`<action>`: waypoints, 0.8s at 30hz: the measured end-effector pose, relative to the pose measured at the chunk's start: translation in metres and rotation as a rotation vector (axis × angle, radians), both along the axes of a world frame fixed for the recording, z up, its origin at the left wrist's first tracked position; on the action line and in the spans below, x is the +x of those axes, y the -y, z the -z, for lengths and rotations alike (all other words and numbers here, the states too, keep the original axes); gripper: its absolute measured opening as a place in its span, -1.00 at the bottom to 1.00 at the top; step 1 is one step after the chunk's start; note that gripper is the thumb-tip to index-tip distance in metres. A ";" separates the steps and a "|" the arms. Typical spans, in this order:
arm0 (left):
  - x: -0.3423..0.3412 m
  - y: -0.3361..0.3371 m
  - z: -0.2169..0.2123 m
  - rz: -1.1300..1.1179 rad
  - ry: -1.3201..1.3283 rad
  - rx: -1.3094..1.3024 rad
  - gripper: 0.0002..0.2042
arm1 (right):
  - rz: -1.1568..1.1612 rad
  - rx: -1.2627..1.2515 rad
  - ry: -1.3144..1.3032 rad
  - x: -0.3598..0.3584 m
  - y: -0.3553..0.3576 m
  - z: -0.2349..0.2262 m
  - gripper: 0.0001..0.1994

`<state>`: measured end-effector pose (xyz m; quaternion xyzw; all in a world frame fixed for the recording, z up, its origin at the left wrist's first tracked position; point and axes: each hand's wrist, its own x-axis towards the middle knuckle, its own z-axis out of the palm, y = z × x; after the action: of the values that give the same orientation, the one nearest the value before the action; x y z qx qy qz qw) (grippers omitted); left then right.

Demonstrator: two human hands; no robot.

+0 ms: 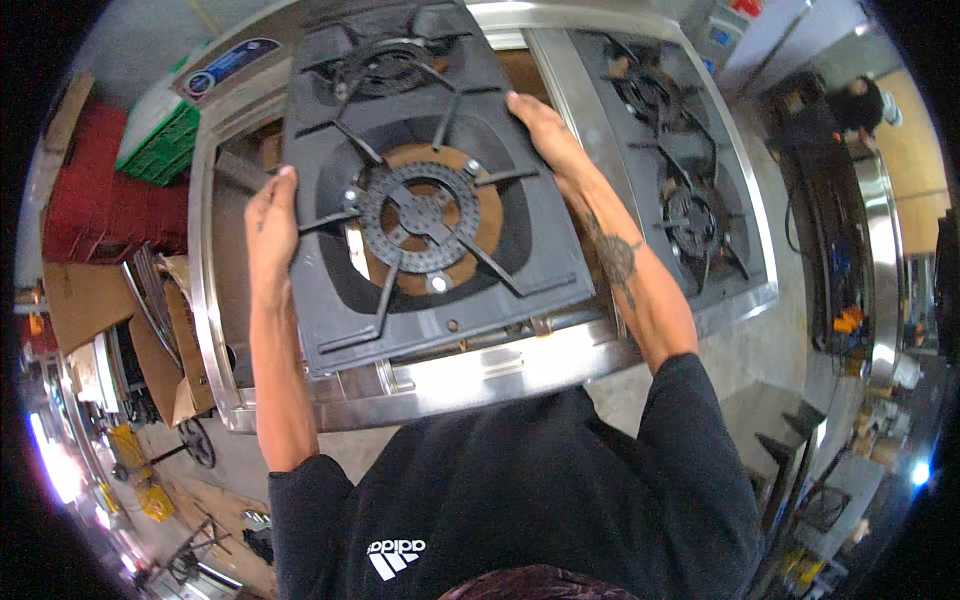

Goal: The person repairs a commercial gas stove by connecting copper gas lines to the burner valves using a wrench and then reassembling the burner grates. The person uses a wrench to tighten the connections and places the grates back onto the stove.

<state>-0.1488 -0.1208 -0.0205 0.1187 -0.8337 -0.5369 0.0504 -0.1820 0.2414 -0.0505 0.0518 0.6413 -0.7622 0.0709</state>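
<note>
Between my two hands is a black cast-iron stove grate (545, 250), a long panel with two burner openings, held tilted over the steel stove frame (480, 375). My left hand (270, 225) is closed on its left edge, and my right hand (548, 135) grips its right edge farther back. A round toothed burner (420, 215) shows in the grate's near opening; whether it is fixed to the grate I cannot tell. To the right, a second black grate (665, 170) lies flat on the stove. Part of the frame's open inside shows at the left.
Green (165, 140) and red crates (95, 190) stand beyond the stove's left side. Cardboard (185, 350) and metal rods lie nearer on that side. A long steel-edged counter (880, 230) runs along the right, with a person (855, 105) at its far end.
</note>
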 end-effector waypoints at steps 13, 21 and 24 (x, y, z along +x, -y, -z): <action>-0.001 -0.006 0.011 -0.003 0.006 0.266 -0.63 | 0.005 -0.205 0.087 0.004 0.001 0.039 -0.50; 0.002 -0.011 0.009 0.008 0.038 0.266 -0.59 | 0.087 -0.127 0.111 0.002 -0.006 0.030 -0.66; 0.002 -0.013 0.015 0.024 0.110 0.365 -0.63 | 0.038 -0.132 0.148 0.001 -0.016 0.020 -0.63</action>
<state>-0.1471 -0.1079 -0.0356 0.1451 -0.7252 -0.6727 -0.0243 -0.1811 0.2569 -0.0703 0.1153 0.5816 -0.7981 0.1070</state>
